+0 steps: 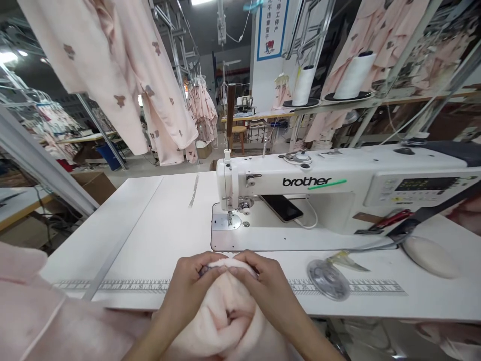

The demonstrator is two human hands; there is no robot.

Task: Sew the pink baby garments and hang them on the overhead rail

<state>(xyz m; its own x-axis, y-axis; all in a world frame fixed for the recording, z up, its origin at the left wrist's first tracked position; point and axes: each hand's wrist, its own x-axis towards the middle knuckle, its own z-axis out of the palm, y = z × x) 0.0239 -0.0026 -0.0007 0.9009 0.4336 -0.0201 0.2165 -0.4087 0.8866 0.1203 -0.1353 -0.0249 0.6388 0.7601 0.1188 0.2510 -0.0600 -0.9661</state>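
Both of my hands pinch the upper edge of a pale pink fleece garment (225,321) at the front edge of the white table. My left hand (191,281) is closed on the edge from the left, and a bit of dark pattern shows by its fingers. My right hand (265,281) grips the same edge from the right, its thumb close to the left thumb. The rest of the cloth hangs bunched below, between my forearms. Just beyond my hands stands a white Brother sewing machine (300,175), its needle area (230,218) bare of cloth.
A phone (281,206) on a cable lies under the machine arm. Right of my hands are a clear round disc (328,279) and a beige oval object (430,256). A ruler strip (124,286) runs along the table. Pink garments (124,75) hang upper left; thread cones (355,75) stand behind.
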